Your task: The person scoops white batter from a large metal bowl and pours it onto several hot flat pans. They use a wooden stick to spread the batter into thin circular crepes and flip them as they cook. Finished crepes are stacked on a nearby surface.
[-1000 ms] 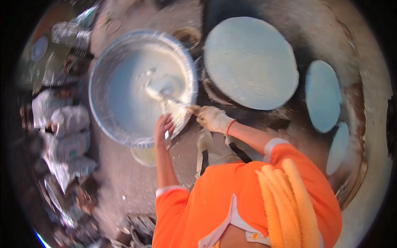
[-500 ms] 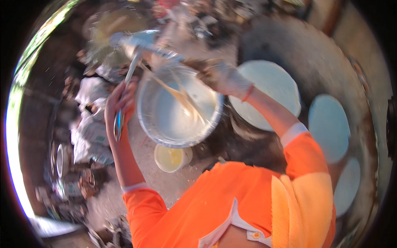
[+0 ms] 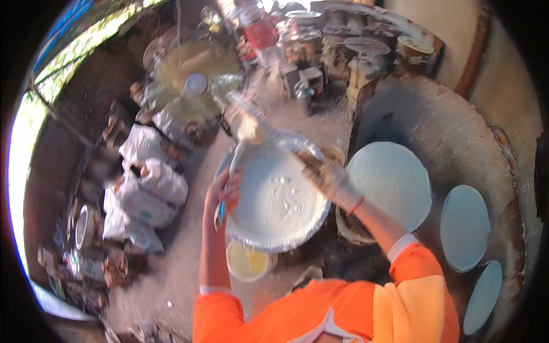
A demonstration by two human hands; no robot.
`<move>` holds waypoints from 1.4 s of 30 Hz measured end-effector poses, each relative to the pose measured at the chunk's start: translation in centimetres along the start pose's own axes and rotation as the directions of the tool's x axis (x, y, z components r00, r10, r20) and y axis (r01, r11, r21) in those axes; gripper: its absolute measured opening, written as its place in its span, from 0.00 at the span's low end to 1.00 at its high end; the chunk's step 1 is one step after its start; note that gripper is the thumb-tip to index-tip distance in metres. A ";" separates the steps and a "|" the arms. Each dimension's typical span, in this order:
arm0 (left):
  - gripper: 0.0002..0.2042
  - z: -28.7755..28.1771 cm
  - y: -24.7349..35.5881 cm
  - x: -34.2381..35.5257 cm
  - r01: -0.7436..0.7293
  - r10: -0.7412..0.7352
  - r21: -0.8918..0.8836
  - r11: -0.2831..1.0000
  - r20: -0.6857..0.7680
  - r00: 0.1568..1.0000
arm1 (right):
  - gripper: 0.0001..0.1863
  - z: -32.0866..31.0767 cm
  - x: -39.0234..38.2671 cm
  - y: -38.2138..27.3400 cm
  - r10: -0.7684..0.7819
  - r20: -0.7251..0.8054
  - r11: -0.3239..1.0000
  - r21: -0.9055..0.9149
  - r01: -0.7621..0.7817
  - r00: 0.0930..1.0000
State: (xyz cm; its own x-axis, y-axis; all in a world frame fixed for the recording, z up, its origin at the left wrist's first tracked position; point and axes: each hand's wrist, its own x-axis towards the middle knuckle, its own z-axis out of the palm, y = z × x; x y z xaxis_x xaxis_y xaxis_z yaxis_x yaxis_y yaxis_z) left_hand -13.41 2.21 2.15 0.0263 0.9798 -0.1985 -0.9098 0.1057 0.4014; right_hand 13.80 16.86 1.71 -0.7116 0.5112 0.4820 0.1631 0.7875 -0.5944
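Note:
My left hand [image 3: 223, 191] is closed round the thin metal handle of a ladle [image 3: 235, 157], left of a wide metal basin [image 3: 273, 248]. White batter [image 3: 269, 197] fills part of the basin, its surface marked by drips near the middle. Pale batter coats the ladle's upper end, over the basin's far rim. Over the right rim, my right hand [image 3: 334, 182] looks coated with pale residue. Its fingers are curled round the near end of a long tool [image 3: 249, 108], whose blurred far part lies by the ladle's head; its kind cannot be made out.
A pale round sheet [image 3: 392, 186] lies right of the basin, with smaller ones [image 3: 466, 228] along the curved clay wall [image 3: 434, 126]. A small tub [image 3: 243, 273] with yellow contents stands near me. White sacks [image 3: 143, 200] are piled at left. Stove-like blocks [image 3: 363, 74] stand at the back.
My view has shifted, and the basin appears lower and further right. The ladle and the long tool are lower over the basin. The batter strands hanging from them no longer show.

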 end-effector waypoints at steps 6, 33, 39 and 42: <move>0.13 -0.2 -4.3 -1.2 -0.051 0.076 0.123 0.991 -0.206 0.976 | 0.23 2.6 -7.1 0.7 0.382 0.292 0.924 -0.118 -0.364 0.877; 0.13 32.8 -72.6 -13.0 0.310 -0.945 0.951 0.005 0.106 -0.310 | 0.17 -6.2 -66.6 -31.4 0.150 -0.677 0.583 0.649 -0.489 -0.720; 0.12 34.6 -89.9 -27.8 0.267 -0.884 0.934 -0.236 -0.092 -0.458 | 0.18 -8.0 -78.8 -33.3 0.199 -0.336 0.980 0.053 0.193 -0.921; 0.13 32.9 -97.0 -33.9 0.060 -0.912 0.990 -0.130 -0.096 -0.399 | 0.20 -3.1 -90.6 -29.0 -0.050 -0.372 0.358 0.860 -0.365 -0.927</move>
State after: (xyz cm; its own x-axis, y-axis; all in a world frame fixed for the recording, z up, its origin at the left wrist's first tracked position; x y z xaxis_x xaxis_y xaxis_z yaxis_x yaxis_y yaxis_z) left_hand 87.60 -35.68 -0.69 0.7795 -0.5034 -0.3728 0.5302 0.2133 0.8206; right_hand 75.63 -51.24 -22.76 0.9058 -0.3847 -0.1774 -0.2697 -0.2007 -0.9418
